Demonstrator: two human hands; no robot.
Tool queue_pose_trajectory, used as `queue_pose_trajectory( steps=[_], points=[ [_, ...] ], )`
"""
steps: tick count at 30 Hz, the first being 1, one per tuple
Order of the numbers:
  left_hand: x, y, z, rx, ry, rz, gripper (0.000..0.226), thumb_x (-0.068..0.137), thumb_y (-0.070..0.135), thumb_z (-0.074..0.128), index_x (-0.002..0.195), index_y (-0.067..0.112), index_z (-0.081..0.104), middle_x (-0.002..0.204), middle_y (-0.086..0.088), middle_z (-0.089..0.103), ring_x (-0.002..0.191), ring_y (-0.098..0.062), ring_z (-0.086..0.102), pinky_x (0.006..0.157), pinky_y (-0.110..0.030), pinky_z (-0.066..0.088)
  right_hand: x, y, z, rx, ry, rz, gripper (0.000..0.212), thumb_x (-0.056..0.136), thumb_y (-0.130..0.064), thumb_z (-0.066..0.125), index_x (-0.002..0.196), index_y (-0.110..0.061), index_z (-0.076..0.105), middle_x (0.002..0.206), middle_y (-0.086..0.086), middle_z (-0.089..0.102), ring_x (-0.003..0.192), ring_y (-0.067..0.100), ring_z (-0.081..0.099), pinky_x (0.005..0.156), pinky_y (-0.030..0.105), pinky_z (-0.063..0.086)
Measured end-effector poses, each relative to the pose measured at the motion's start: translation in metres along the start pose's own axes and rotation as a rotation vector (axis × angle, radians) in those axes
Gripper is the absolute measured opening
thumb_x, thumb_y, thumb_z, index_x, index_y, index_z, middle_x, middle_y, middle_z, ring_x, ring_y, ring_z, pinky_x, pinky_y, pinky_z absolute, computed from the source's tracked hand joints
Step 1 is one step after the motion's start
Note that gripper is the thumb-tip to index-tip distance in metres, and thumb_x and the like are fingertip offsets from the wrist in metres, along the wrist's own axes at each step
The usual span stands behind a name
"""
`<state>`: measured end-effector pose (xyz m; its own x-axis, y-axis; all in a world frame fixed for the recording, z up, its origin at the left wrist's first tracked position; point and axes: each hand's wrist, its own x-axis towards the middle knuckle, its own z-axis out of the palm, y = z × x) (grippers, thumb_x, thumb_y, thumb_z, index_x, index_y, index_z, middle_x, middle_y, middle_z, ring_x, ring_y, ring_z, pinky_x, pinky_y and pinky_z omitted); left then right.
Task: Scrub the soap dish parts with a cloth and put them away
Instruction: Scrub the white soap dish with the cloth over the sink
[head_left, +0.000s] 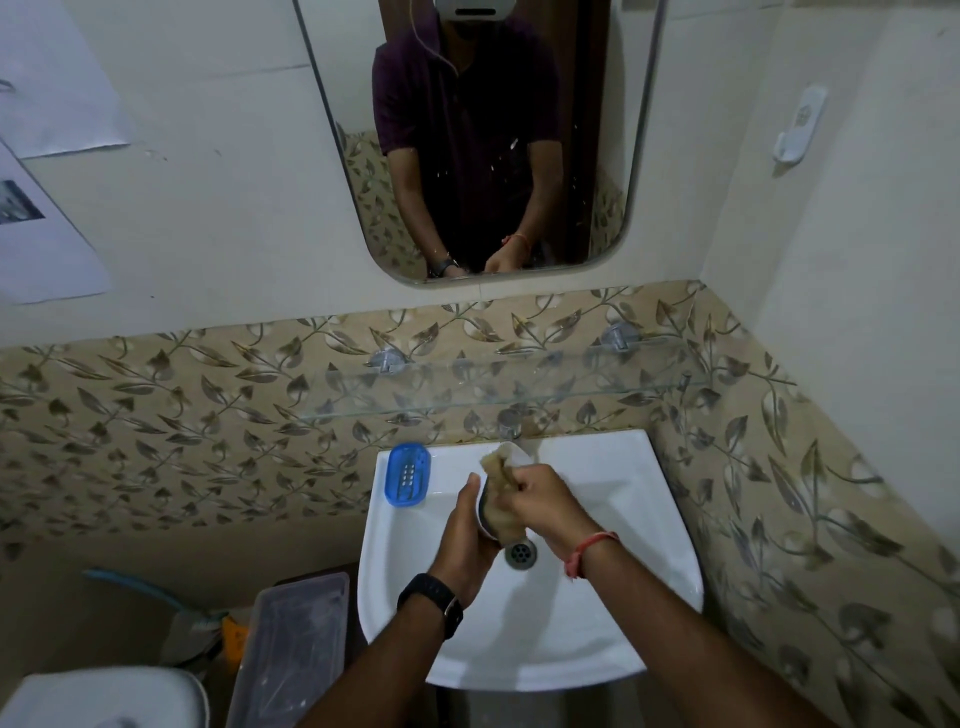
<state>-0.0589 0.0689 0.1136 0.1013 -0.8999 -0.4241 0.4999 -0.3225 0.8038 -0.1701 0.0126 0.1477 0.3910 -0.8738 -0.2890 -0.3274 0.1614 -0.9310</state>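
Note:
Over the white sink (597, 613) my left hand (465, 535) holds a white soap dish part (517, 457) upright on its edge. Only its top rim and a dark inner strip show between my hands. My right hand (540, 501) presses a beige cloth (501, 480) against that part, with the cloth draped down toward the drain (521, 553). A blue soap dish part (408, 473) with drain slots lies flat on the sink's back left corner, apart from both hands.
The tap (510, 422) stands at the back of the sink, under a glass shelf (493, 384). A mirror hangs above. To the left of the sink, lower down, are a clear plastic box (291, 654) and a white lid (104, 696).

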Motion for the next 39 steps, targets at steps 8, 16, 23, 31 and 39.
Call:
queue_pose_trajectory(
  steps=[8, 16, 23, 31, 39],
  points=[
    [-0.003, 0.006, -0.014, -0.295, 0.045, -0.018, 0.063, 0.101, 0.055, 0.041, 0.14, 0.007, 0.056, 0.129, -0.022, 0.069, 0.103, -0.03, 0.072, 0.078, -0.038, 0.062, -0.026, 0.004, -0.07, 0.309, -0.155, 0.101, 0.02, 0.086, -0.001, 0.065, 0.104, 0.004, 0.073, 0.103, 0.024, 0.075, 0.086, 0.027, 0.071, 0.07, 0.031, 0.057],
    [-0.007, 0.018, -0.026, -0.459, -0.109, -0.037, 0.069, 0.098, 0.056, 0.046, 0.138, 0.0, 0.053, 0.118, -0.033, 0.064, 0.079, -0.034, 0.071, 0.065, -0.036, 0.062, -0.032, 0.031, -0.097, 0.8, 0.05, 0.171, 0.034, 0.101, -0.02, 0.051, 0.13, -0.009, 0.063, 0.128, 0.018, 0.067, 0.12, 0.035, 0.063, 0.105, 0.06, 0.045],
    [-0.008, 0.017, -0.014, -0.401, -0.135, -0.079, 0.07, 0.094, 0.055, 0.05, 0.135, -0.001, 0.057, 0.106, -0.031, 0.067, 0.074, -0.032, 0.066, 0.062, -0.034, 0.059, -0.029, 0.002, -0.064, 0.75, 0.154, -0.001, 0.027, 0.093, -0.006, 0.064, 0.119, -0.008, 0.067, 0.116, 0.016, 0.074, 0.105, 0.029, 0.072, 0.087, 0.042, 0.059],
    [-0.007, 0.014, -0.017, -0.219, -0.023, 0.006, 0.064, 0.1, 0.058, 0.041, 0.136, 0.008, 0.059, 0.105, -0.019, 0.073, 0.079, -0.024, 0.068, 0.064, -0.03, 0.058, -0.034, 0.001, -0.019, 0.495, 0.198, -0.027, 0.023, 0.095, -0.002, 0.058, 0.115, -0.011, 0.065, 0.111, 0.012, 0.074, 0.105, 0.029, 0.071, 0.096, 0.054, 0.055],
    [-0.015, 0.014, -0.016, -0.096, -0.012, 0.077, 0.051, 0.089, 0.057, 0.056, 0.124, 0.023, 0.071, 0.118, -0.015, 0.075, 0.094, -0.022, 0.074, 0.071, -0.03, 0.06, -0.022, -0.001, -0.025, 0.563, 0.229, 0.038, 0.02, 0.098, 0.0, 0.053, 0.109, -0.011, 0.065, 0.111, 0.016, 0.072, 0.104, 0.031, 0.07, 0.094, 0.05, 0.056]
  ],
)
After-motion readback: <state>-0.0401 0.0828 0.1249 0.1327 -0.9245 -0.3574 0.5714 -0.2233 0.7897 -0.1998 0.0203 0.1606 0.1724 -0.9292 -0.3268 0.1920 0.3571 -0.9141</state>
